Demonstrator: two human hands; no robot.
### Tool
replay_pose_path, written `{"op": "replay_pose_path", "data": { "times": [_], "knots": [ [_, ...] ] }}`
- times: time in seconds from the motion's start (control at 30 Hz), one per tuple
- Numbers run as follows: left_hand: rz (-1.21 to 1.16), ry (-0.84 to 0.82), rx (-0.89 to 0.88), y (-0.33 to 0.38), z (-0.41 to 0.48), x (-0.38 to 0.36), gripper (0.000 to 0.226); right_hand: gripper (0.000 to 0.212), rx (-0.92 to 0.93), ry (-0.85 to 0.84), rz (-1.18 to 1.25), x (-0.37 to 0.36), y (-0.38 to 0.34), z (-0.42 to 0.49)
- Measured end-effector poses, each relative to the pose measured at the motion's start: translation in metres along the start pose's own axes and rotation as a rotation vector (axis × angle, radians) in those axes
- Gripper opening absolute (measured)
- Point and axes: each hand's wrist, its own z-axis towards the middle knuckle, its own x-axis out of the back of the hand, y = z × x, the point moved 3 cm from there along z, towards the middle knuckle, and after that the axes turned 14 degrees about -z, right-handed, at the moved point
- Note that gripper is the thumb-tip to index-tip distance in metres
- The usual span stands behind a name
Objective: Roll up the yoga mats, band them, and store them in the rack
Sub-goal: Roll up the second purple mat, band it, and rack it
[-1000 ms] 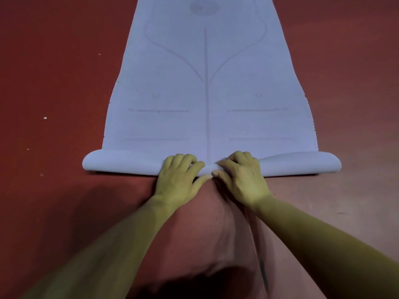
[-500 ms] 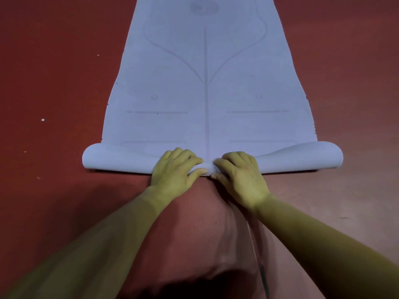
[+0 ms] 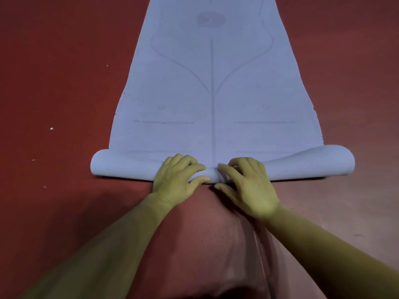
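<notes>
**A:** Where is the thing lying?

**B:** The pale blue-grey, long rectangular foam yoga mat (image 3: 213,93) is lying flat on the dark red floor (image 3: 54,83), stretching away from the person; its near end is curling into a low roll (image 3: 129,167) lying crosswise.

**A:** And the hands?

**B:** The left hand (image 3: 177,175) and the right hand (image 3: 246,186) are sitting side by side at the roll's middle, nearly touching; on each, the fingers are curling over the top of the roll and the thumb is tucking in at the near side, so both are gripping it.

**A:** How should the rolling be going?

**B:** I am judging it barely begun; the roll's right end is looking fatter and looser than the left; spreading the hands outward and pressing down while pushing forward would be tightening it; keeping the printed centre line (image 3: 212,104) square to the roll would be stopping it from coning.

**A:** Anything holding anything?

**B:** No rack and no band is showing; only pale specks (image 3: 51,128) are dotting the floor.
</notes>
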Motion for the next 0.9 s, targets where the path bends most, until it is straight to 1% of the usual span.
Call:
{"op": "replay_pose_path", "data": {
  "times": [0.1, 0.23, 0.33, 0.43, 0.53, 0.7, 0.77, 0.83, 0.9],
  "knots": [
    [-0.004, 0.007, 0.005, -0.002, 0.003, 0.0, 0.034, 0.037, 0.006, 0.02, 0.041, -0.005, 0.004, 0.0],
    [0.124, 0.032, -0.023, 0.011, -0.004, -0.002, 0.033, 0.04, -0.002, -0.013, 0.092, -0.011, 0.011, 0.003],
    [0.163, 0.071, -0.007, 0.015, -0.011, -0.005, 0.035, 0.038, 0.014, -0.051, 0.113, -0.011, 0.013, 0.007],
    [0.15, 0.066, -0.009, 0.011, -0.006, -0.006, 0.033, 0.037, 0.019, -0.049, 0.064, -0.008, 0.012, 0.011],
    [0.097, 0.047, -0.005, 0.006, 0.001, -0.003, 0.032, 0.033, -0.001, 0.004, -0.008, -0.003, 0.005, 0.009],
    [0.062, -0.018, 0.008, -0.001, 0.015, 0.001, 0.033, 0.032, -0.057, -0.015, 0.038, -0.005, 0.008, 0.006],
    [0.119, -0.012, 0.0, 0.001, 0.015, 0.0, 0.035, 0.035, -0.052, -0.024, 0.04, -0.008, 0.012, 0.009],
    [0.218, 0.028, 0.005, 0.007, 0.011, -0.004, 0.035, 0.037, -0.057, -0.027, 0.054, -0.009, 0.015, 0.014],
    [0.282, 0.062, 0.049, 0.012, 0.008, -0.009, 0.036, 0.037, -0.066, -0.048, 0.061, -0.011, 0.017, 0.019]
  ]
}}
